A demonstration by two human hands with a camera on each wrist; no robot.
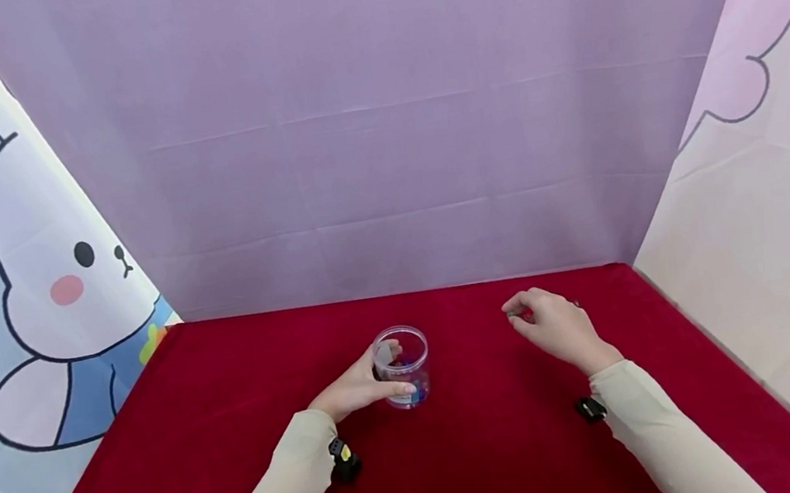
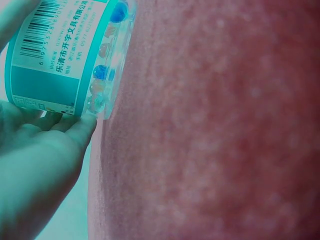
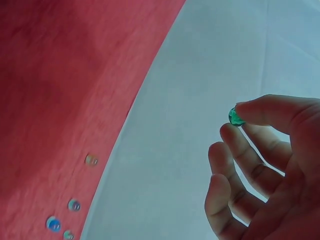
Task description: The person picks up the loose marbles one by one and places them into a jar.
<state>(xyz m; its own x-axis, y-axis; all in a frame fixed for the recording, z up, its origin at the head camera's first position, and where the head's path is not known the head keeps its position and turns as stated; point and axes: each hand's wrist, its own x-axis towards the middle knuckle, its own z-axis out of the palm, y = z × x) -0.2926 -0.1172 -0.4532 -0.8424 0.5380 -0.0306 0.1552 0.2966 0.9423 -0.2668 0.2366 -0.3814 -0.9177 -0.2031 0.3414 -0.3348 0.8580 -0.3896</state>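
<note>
A clear plastic jar (image 1: 417,373) with an open top stands at the middle of the red cloth. My left hand (image 1: 355,387) grips it from the left side, thumb in front and fingers behind. Blue and pale glass marbles (image 2: 100,72) lie at the bottom of the jar, below its printed label (image 2: 45,85). To the right, my right hand (image 1: 559,331) is raised over the cloth. Between its thumb and fingers it pinches a green glass marble (image 3: 236,117), best seen in the right wrist view.
Several loose marbles, among them a blue one (image 3: 53,223) and an amber one (image 3: 91,160), lie on the red cloth (image 1: 482,451) near its edge in the right wrist view. A purple curtain (image 1: 383,156) hangs behind, with printed sheets (image 1: 775,230) at both sides.
</note>
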